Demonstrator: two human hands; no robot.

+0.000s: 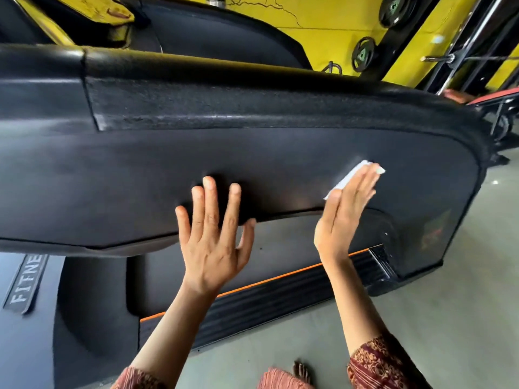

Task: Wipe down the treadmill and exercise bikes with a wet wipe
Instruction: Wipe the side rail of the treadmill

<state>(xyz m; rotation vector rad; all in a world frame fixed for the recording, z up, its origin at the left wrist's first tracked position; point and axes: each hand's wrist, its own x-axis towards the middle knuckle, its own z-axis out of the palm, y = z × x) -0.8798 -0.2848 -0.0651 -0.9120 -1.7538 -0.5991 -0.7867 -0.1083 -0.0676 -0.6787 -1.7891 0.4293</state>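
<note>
Left grip flat, fingers spread, holding nothing, palm on black treadmill side panel. Right grip fingers straight, pressing white wipe flat against same panel, just right of left grip. Grey floor below; weight plates on yellow wall.

We count one treadmill, one wipe. Two hands: left hand, right hand. Two weight plates on wall: upper plate, lower plate. One foot on floor.
</note>
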